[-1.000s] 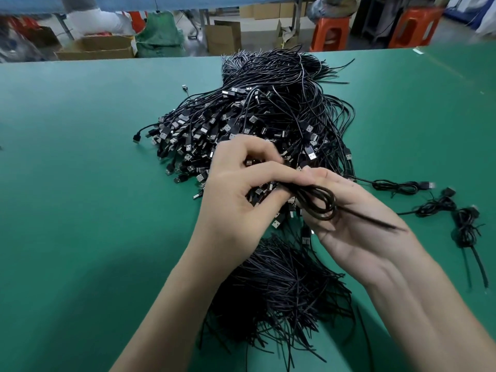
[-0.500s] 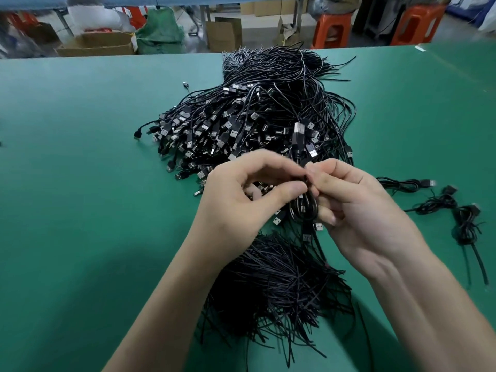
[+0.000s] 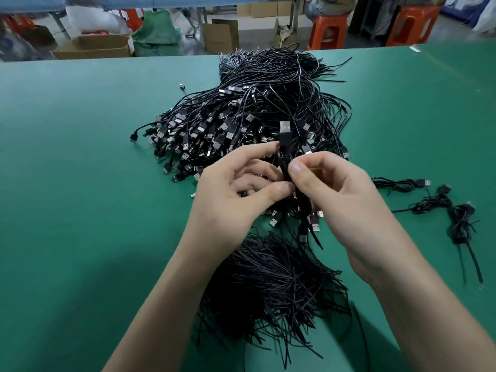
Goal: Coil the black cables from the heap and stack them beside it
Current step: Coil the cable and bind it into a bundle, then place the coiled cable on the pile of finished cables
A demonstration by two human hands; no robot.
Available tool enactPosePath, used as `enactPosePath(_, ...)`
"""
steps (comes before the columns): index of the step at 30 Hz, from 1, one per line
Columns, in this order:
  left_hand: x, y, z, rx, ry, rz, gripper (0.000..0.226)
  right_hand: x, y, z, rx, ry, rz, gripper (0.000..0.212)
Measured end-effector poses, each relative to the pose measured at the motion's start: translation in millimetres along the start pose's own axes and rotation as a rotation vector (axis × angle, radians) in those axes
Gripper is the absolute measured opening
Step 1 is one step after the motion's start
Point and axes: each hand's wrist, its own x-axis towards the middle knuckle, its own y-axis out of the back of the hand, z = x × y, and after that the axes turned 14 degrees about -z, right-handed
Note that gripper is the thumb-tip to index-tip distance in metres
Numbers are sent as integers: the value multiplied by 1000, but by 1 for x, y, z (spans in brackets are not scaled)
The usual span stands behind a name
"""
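Two bare hands meet above a green counter (image 3: 80, 183), seen from the wearer's own head; the left hand (image 3: 233, 202) and the right hand (image 3: 346, 202) both grip one black cable (image 3: 285, 159), gathered into a narrow upright bundle. The left fingers (image 3: 257, 153) curl round it, index finger high on the bundle and thumb lower; the right fingers (image 3: 298, 167) pinch it from the opposite side, close beside the left thumb tip. The cable's USB plug (image 3: 285, 130) stands straight up just above the fingers; a short tail of the bundle hangs below them.

Directly beyond the fingers, and partly under them, lies the heap (image 3: 241, 114) of loose black cables; its silver plug ends crowd the side nearest the fingers, and its thin wires fan away toward the far edge of the counter. Below the fingers, between the two forearms, lies a thick mat of thin black strands (image 3: 273, 285); what they are cannot be told.

Well to the right of the right fingers, apart from the heap, a few coiled cables (image 3: 459, 218) lie on the counter; the nearest one (image 3: 400, 182) points its plug to the right.

Far beyond the fingers, past the counter's edge, stand cardboard boxes (image 3: 94, 47), a green sack (image 3: 157, 38) and two orange stools (image 3: 328, 32).
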Motion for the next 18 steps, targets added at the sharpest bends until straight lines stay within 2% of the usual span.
enactPosePath(3, 0, -10, -1, 34, 13, -6, 48, 2, 3, 2, -60, -9, -40, 17)
enactPosePath(5, -1, -14, -3, 175, 29, -34, 46, 5, 12, 5, -107, -27, -11, 15)
enactPosePath(7, -1, -11, -5, 334, 87, -51, 41, 10, 34, 10, -220, -43, 92, 15)
enactPosePath(11, 7, 0, -13, 461, 246, -43, 30, 14, 96, 29, -698, -189, 406, 26)
enactPosePath(13, 18, 4, -15, 611, 278, -52, 29, 13, 122, 40, -784, -272, 502, 30)
enactPosePath(18, 56, 24, -18, 930, 229, 192, 27, 9, 155, 54, -811, -463, 526, 52)
